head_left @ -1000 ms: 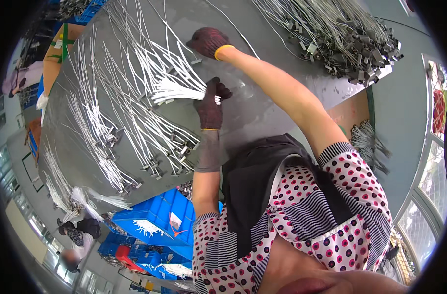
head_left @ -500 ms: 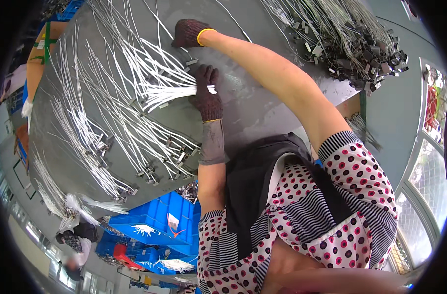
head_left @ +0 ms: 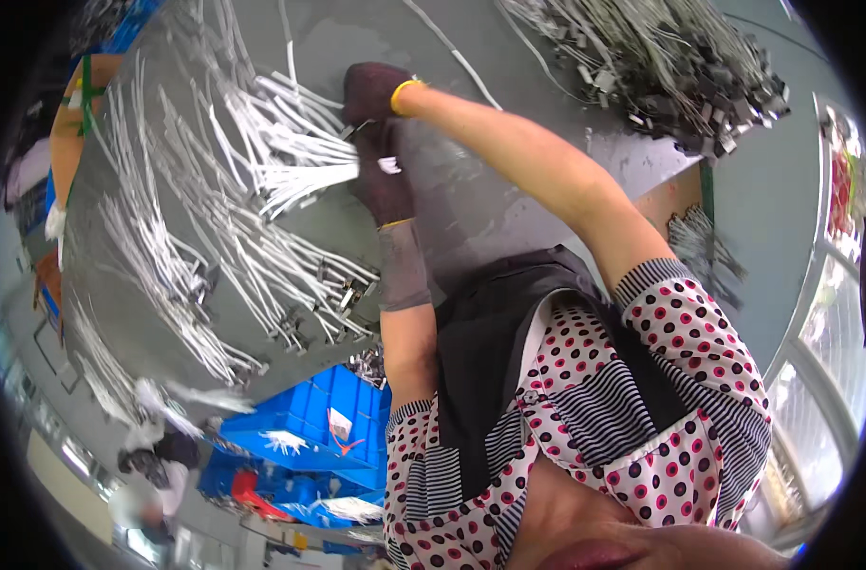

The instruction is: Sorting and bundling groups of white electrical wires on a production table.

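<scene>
My left hand (head_left: 384,182), in a dark glove with a grey sleeve, is shut around a bundle of white cables (head_left: 295,176) that fans out to the left over the grey table (head_left: 471,204). My right hand (head_left: 371,90), also in a dark glove with a yellow cuff, reaches across from the right. It sits just above the left hand, with its fingers curled onto a cable end at the top of the bundle.
Rows of white cables with metal ends (head_left: 215,275) cover the left of the table. A heap of grey cables with dark connectors (head_left: 670,66) lies at the far right. Blue bins (head_left: 305,427) stand below the table edge, near another person (head_left: 153,465).
My right hand has moved left and come down onto the bundle. My left hand has shifted slightly left with the cables.
</scene>
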`<state>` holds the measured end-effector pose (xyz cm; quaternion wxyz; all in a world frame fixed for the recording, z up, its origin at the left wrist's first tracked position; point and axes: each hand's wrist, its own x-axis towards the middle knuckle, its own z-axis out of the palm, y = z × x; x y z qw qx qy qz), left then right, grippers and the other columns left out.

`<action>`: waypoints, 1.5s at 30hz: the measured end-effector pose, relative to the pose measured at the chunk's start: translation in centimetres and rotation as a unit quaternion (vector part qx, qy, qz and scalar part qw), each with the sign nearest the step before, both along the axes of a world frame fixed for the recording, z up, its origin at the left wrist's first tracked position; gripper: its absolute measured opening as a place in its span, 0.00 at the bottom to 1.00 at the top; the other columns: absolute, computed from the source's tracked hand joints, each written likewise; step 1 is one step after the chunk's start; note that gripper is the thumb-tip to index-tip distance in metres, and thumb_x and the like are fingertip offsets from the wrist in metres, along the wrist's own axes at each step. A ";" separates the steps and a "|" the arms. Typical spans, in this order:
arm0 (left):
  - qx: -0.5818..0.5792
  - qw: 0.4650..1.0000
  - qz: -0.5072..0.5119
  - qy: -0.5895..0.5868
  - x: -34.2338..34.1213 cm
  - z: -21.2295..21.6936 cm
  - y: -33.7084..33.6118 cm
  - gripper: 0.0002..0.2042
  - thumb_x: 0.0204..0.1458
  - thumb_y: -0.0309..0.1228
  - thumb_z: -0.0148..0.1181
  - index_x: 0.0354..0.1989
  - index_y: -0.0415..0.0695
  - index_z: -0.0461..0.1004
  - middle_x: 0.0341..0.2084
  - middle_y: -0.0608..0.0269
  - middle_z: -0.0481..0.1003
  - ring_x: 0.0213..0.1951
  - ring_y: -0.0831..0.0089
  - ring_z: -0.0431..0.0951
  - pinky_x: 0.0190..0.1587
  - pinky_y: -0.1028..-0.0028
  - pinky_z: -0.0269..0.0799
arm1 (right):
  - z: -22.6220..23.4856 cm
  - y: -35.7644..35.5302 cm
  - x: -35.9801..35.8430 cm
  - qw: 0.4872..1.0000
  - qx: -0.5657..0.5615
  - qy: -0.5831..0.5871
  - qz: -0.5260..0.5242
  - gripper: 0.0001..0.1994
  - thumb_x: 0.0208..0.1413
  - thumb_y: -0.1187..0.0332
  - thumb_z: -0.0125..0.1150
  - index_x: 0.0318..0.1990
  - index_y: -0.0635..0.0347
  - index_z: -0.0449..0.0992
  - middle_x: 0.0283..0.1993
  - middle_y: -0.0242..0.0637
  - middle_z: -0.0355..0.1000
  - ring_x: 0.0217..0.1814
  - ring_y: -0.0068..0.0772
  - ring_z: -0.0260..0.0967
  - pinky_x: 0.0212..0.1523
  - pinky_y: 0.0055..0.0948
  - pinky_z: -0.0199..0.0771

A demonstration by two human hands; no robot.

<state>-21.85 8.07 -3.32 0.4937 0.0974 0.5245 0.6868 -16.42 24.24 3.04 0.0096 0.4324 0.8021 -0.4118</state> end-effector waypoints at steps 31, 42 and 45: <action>-0.123 0.868 -0.482 -0.001 7.0 9.0 -10.0 0.11 0.62 0.29 0.54 0.45 0.34 0.77 0.31 0.58 0.78 0.32 0.70 0.78 0.39 0.66 0.77 | -4.2 -10.3 31.1 0.868 0.405 -0.155 -0.241 0.09 0.56 0.68 0.52 0.40 0.60 0.77 0.40 0.50 0.75 0.43 0.52 0.75 0.38 0.49 0.76; -0.160 0.959 -0.231 0.031 13.9 7.9 -3.9 0.11 0.55 0.32 0.65 0.36 0.34 0.76 0.23 0.57 0.77 0.21 0.66 0.78 0.26 0.63 0.81 | -2.3 -15.8 33.6 0.932 0.283 -0.214 -0.077 0.09 0.50 0.65 0.59 0.38 0.56 0.76 0.40 0.48 0.74 0.39 0.53 0.76 0.34 0.47 0.78; -0.150 0.961 -0.233 0.012 15.7 7.2 -4.6 0.10 0.52 0.30 0.65 0.33 0.33 0.76 0.23 0.55 0.77 0.22 0.64 0.79 0.26 0.64 0.81 | -1.6 -18.8 34.8 0.918 0.367 -0.085 -0.125 0.09 0.49 0.65 0.63 0.36 0.56 0.76 0.51 0.44 0.74 0.44 0.51 0.75 0.37 0.45 0.79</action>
